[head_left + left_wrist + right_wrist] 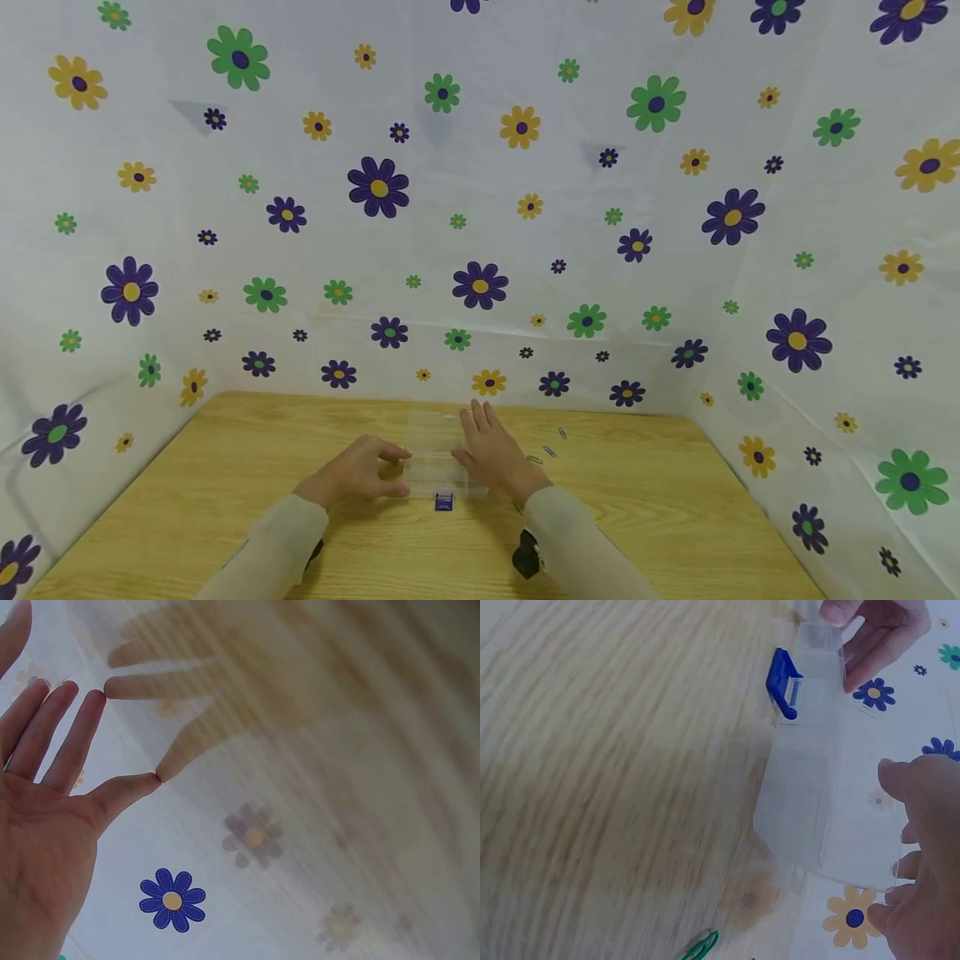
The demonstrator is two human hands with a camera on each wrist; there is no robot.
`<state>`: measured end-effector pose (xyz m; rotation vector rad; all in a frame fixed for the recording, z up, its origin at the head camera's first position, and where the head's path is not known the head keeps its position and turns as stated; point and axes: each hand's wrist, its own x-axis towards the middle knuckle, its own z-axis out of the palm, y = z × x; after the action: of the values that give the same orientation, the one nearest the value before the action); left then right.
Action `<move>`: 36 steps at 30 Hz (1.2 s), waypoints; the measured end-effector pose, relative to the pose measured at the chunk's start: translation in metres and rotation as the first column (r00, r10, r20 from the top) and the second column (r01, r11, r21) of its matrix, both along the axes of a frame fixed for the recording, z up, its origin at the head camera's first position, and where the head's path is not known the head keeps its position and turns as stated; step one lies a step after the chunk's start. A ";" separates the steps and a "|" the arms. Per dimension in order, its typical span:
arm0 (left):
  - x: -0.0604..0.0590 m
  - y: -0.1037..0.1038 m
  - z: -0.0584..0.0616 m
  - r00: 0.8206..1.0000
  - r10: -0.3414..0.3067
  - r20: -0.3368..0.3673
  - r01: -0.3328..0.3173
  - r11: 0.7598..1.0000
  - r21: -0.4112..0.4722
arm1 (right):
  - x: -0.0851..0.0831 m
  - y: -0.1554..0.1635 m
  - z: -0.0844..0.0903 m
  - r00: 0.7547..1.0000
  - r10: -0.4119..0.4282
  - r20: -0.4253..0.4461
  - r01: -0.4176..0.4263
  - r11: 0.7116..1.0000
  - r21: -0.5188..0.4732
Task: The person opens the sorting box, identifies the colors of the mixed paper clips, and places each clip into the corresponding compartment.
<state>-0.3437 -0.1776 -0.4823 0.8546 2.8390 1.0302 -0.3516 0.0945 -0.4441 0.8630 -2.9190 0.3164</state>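
A clear plastic compartment box (427, 477) stands on the table with its clear lid (431, 432) raised at the back. At its front edge sits a blue latch (444, 502), also plain in the right wrist view. My left hand (356, 471) touches the box's left end, thumb near the front corner and index finger farther back. Those fingers are fairly straight in the left wrist view, thumb and fingertip meeting their reflections on a glossy surface. My right hand (493, 450) lies along the right side of the box and lid, fingers extended; its thumb (896, 780) stands apart from them.
Several paper clips lie on the wooden table (660, 492) right of the box, among them a blue clip (550, 452) and a green clip (701, 945). A white flower-patterned sheet (420, 250) walls the table's back and sides.
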 end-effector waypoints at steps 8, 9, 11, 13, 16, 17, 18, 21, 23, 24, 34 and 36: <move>0.000 0.000 0.001 1.000 -0.013 0.008 0.013 1.000 0.010 | -0.010 -0.002 -0.003 0.993 0.000 0.122 0.018 0.988 -0.152; 0.001 0.000 0.002 1.000 -0.015 0.011 0.015 1.000 0.011 | -0.011 -0.003 -0.002 0.992 0.000 0.128 0.020 0.988 -0.154; 0.001 0.000 0.002 1.000 -0.019 0.009 0.019 1.000 0.009 | -0.011 -0.003 -0.002 0.988 -0.006 0.152 0.029 0.988 -0.150; 0.000 -0.001 0.002 1.000 -0.028 -0.001 0.028 1.000 0.003 | -0.013 -0.003 -0.001 0.984 -0.007 0.179 0.033 0.990 -0.139; -0.001 -0.002 0.001 0.999 -0.038 -0.020 0.037 0.999 -0.013 | -0.016 -0.002 -0.002 0.971 -0.012 0.238 0.041 0.992 -0.118; -0.001 -0.003 0.001 0.999 -0.042 -0.026 0.042 0.999 -0.018 | -0.017 -0.001 -0.003 0.966 -0.012 0.257 0.042 0.993 -0.112; -0.001 -0.003 0.000 0.998 -0.046 -0.035 0.045 0.999 -0.027 | -0.018 0.000 -0.003 0.962 -0.010 0.271 0.041 0.993 -0.110; -0.001 -0.003 0.000 0.997 -0.059 -0.058 0.057 0.997 -0.047 | -0.021 0.001 -0.006 0.954 -0.008 0.299 0.043 0.993 -0.112; -0.001 -0.003 0.000 0.995 -0.070 -0.073 0.066 0.996 -0.054 | -0.023 0.001 -0.009 0.954 -0.005 0.299 0.041 0.993 -0.114; -0.001 -0.003 0.000 0.994 -0.074 -0.080 0.070 0.996 -0.058 | -0.024 0.001 -0.010 0.956 -0.004 0.294 0.040 0.992 -0.116; 0.000 -0.003 0.001 0.992 -0.098 -0.085 0.094 0.994 -0.049 | -0.029 0.006 -0.018 0.943 -0.010 0.333 0.077 0.979 -0.189; 0.000 -0.002 0.001 0.992 -0.093 -0.082 0.089 0.995 -0.050 | -0.030 0.007 -0.018 0.944 -0.010 0.330 0.079 0.978 -0.194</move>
<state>-0.3436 -0.1796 -0.4811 1.0365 2.8480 0.9360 -0.3812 0.1011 -0.4620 0.7764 -3.1186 0.8159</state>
